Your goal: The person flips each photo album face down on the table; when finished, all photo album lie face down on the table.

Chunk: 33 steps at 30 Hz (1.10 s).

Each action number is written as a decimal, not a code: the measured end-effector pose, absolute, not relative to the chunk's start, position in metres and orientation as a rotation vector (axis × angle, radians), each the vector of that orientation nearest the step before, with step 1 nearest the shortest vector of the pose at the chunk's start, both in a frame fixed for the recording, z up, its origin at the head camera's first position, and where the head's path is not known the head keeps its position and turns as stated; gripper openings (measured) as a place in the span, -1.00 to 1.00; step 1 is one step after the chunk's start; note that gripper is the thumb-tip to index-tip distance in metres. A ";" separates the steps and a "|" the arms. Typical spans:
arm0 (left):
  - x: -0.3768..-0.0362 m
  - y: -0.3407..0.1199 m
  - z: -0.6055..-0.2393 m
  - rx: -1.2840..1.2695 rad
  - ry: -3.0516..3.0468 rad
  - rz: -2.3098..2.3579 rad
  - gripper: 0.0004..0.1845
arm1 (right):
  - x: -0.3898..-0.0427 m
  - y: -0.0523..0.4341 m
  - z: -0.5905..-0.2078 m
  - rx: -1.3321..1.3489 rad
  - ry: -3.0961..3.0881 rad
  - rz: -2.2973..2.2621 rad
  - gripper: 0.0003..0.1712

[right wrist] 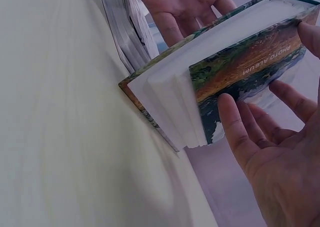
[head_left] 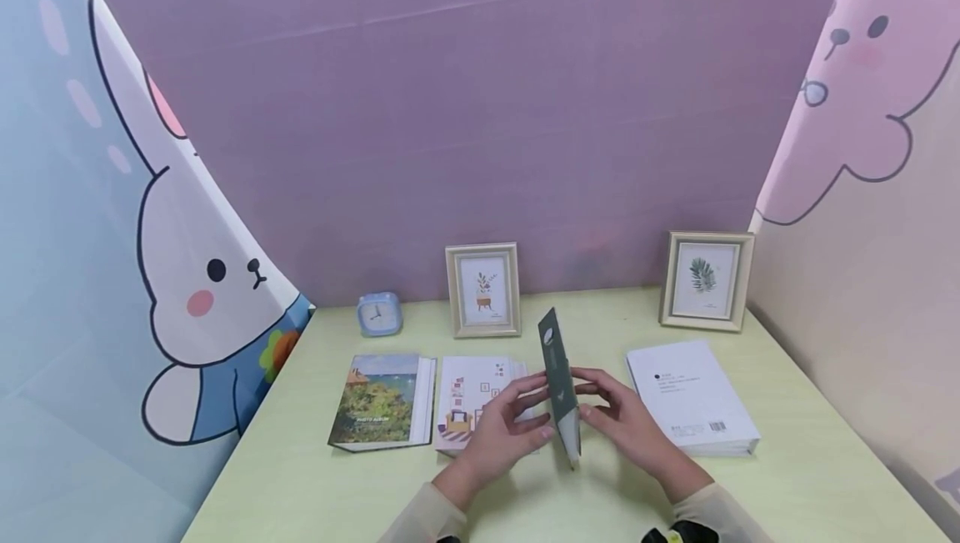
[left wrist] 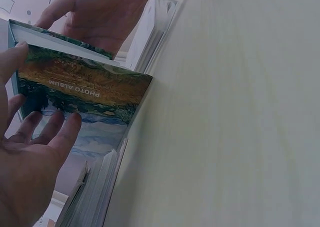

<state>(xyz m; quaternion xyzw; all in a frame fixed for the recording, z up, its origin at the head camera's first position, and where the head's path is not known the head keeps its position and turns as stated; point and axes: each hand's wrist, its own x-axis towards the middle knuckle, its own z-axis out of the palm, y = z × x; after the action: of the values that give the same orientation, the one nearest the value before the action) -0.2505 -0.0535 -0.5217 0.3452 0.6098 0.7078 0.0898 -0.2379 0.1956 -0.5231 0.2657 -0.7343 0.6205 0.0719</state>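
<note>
Head view | green-spined album (head_left: 558, 364) was on edge over the tabletop (head_left: 810, 485), spine up, long axis running near to far | left hand (head_left: 498, 434) and right hand (head_left: 626, 426) were clamped on it from either side, neither clearly nearer | white album (head_left: 697, 405) lay right

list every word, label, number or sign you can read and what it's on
"PHOTO ALBUM": cover of the held album
"PHOTO ALBUM": cover of the left album on the table
Too small or blurred: smaller lines on both covers; spine marks on the held album; print and barcode on the right white album; marks on the middle album; captions in the left picture frame and right picture frame; clock markings
</note>
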 end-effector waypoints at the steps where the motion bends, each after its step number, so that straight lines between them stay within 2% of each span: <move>1: -0.251 -0.053 -0.522 1.023 1.815 2.100 -0.27 | -0.238 0.196 -0.523 0.799 -2.205 1.866 -0.44; 33: -0.252 -0.044 -0.527 1.072 1.885 2.031 -0.37 | -0.238 0.210 -0.515 0.740 -2.103 1.952 -0.53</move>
<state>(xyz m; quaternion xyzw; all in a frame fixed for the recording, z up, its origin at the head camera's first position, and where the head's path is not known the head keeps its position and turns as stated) -0.2518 -0.0435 -0.5275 0.3594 0.6322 0.6811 0.0849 -0.2375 0.2103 -0.5148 0.2487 -0.7069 0.6562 0.0890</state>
